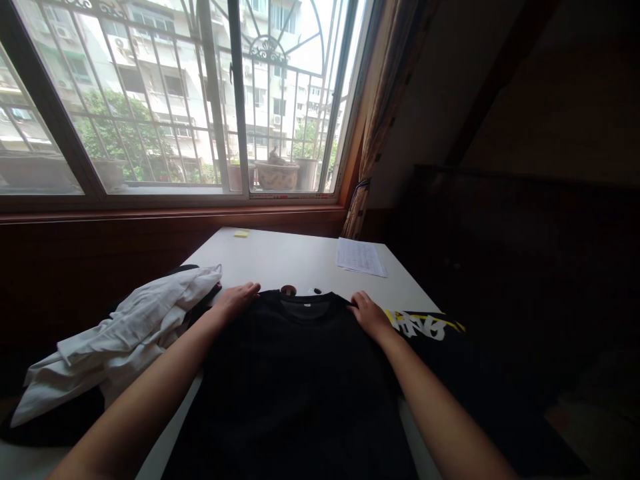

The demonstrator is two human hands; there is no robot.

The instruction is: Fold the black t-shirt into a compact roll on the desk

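A black T-shirt (305,387) lies spread on the white table, its collar toward the window and a small pale label inside the neck. My left hand (238,299) grips its left shoulder, fingers closed on the cloth. At the right shoulder my right hand (369,313) pinches the fabric beside the collar. Just beyond the neckline, a brown round object (289,291) and a small black-and-white object (316,291) are partly hidden by the shirt; I cannot tell what they are.
White clothing (135,320) is heaped over dark cloth at the table's left edge. A dark garment with a yellow and white print (423,325) lies right. Printed papers (361,257) and a yellow note (242,233) rest on the table (295,257), near a barred window.
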